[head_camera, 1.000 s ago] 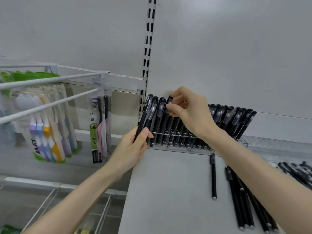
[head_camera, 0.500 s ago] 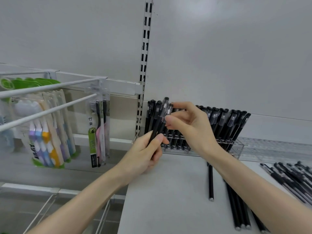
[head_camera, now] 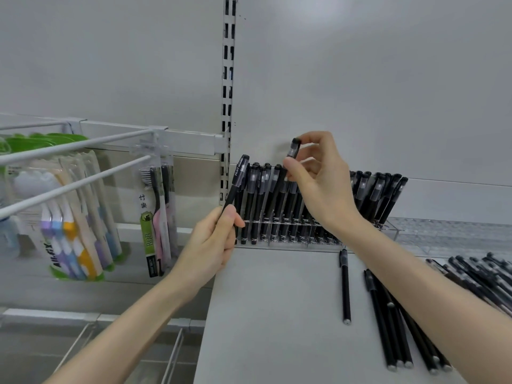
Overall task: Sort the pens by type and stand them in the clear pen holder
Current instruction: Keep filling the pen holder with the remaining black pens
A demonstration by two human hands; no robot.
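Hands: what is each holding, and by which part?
Left hand grips a black pen by its lower barrel; right hand pinches a second pen near its capped top.

A pale grey shelf (head_camera: 271,314) carries everything here. Along its back edge stands the clear pen holder (head_camera: 392,230), packed with black pens that lean slightly. In front of it, toward the middle of the shelf, a lone black pen (head_camera: 345,286) lies pointing front to back. Near it, on the right, a loose bunch of black pens (head_camera: 388,328) fans out toward the front edge. At the right edge lies a bigger heap of pens (head_camera: 482,273), slanted.
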